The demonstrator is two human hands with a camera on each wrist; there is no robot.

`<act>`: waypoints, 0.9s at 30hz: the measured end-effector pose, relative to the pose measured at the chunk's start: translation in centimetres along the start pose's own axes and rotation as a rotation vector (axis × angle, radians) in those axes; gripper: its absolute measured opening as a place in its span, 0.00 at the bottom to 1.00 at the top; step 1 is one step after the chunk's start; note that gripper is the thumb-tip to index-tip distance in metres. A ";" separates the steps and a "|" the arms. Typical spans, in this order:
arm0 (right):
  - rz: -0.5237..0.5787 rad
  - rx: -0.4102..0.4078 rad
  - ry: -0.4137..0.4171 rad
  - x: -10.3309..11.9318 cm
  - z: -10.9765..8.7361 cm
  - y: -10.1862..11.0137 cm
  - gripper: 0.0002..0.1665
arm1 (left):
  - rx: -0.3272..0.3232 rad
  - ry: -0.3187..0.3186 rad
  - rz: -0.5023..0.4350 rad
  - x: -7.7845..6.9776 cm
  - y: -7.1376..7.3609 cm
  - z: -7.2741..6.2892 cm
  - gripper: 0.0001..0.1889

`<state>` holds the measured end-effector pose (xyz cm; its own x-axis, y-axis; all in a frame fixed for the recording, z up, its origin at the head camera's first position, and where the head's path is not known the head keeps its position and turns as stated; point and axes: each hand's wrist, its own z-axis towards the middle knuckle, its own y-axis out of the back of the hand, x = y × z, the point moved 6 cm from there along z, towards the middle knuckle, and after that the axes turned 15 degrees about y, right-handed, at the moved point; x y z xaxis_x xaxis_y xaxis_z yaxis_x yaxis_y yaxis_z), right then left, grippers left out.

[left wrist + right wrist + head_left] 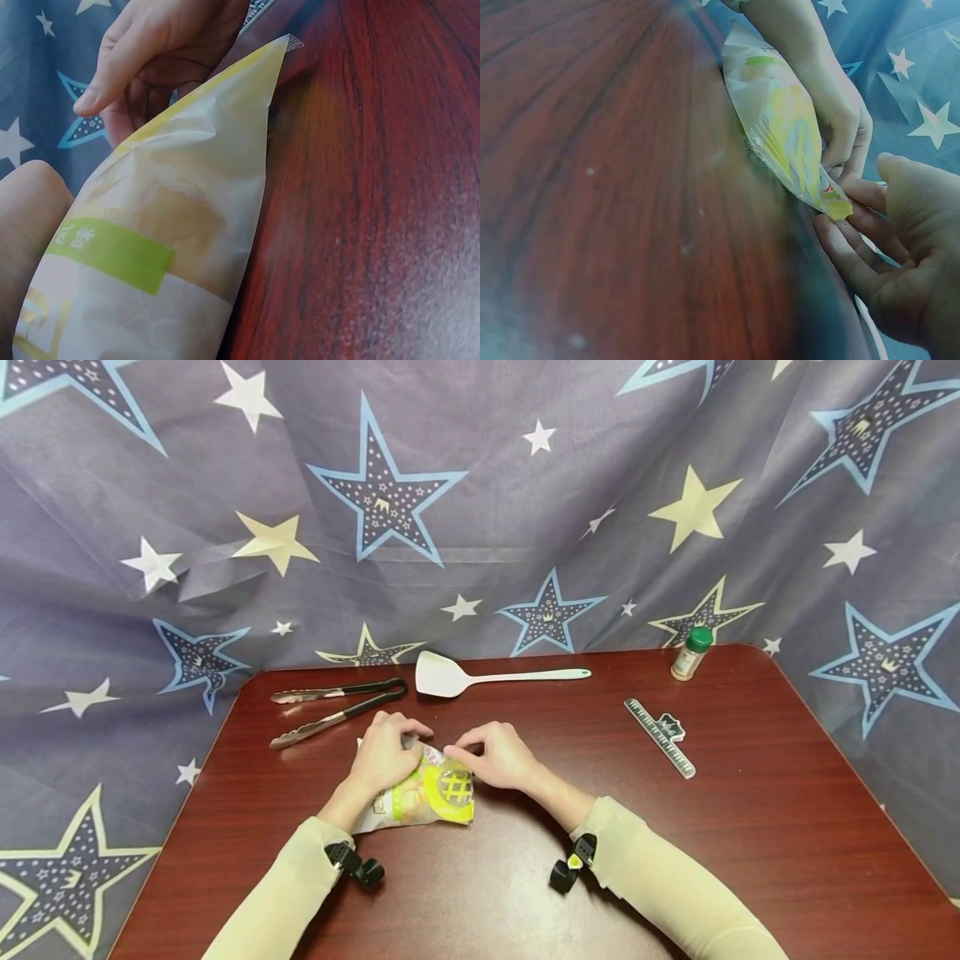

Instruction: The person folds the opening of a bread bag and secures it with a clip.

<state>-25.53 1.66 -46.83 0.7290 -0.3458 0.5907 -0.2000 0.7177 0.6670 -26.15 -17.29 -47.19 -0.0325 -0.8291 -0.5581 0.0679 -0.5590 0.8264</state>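
Note:
A white plastic food bag (408, 802) with yellow and green print lies at the table's left-centre, something pale brown showing through its film in the left wrist view. My left hand (386, 756) grips its upper edge, thumb over the front side. At the bag's upper right corner is my right hand (502, 758), thumb and fingers apart. In the right wrist view, the right hand's fingers (847, 255) are right at the bag's tip (836, 206). The left wrist view shows the right hand (161, 52) partly hidden behind the bag.
Black-handled metal tongs (337, 710) lie spread behind the left hand. A white spatula (442, 677) lies along the back edge. Toward the right are a green-capped shaker bottle (690, 656) and a piano-key patterned clip (662, 739). A star-patterned cloth (480, 527) hangs behind the brown table (750, 860).

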 end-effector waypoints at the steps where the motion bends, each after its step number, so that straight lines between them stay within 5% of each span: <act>1: 0.006 0.000 -0.016 -0.1 0.1 -0.1 0.09 | 0.002 -0.001 0.000 0.0 0.0 0.0 0.13; 12: 0.000 0.167 -0.137 -0.6 2.1 -1.9 0.12 | 0.020 -0.020 0.012 0.1 -0.1 0.1 0.08; 18: 0.079 0.192 -0.228 -1.2 2.7 -2.3 0.13 | 0.039 -0.010 0.014 0.1 0.0 0.1 0.07; 27: 0.058 0.169 -0.236 -0.9 3.2 -2.4 0.09 | 0.053 0.005 0.034 0.0 -0.1 0.1 0.06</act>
<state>-27.81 -1.66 -47.55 0.5448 -0.4526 0.7059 -0.3577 0.6360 0.6838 -26.29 -17.24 -47.32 -0.0258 -0.8477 -0.5299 0.0158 -0.5303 0.8477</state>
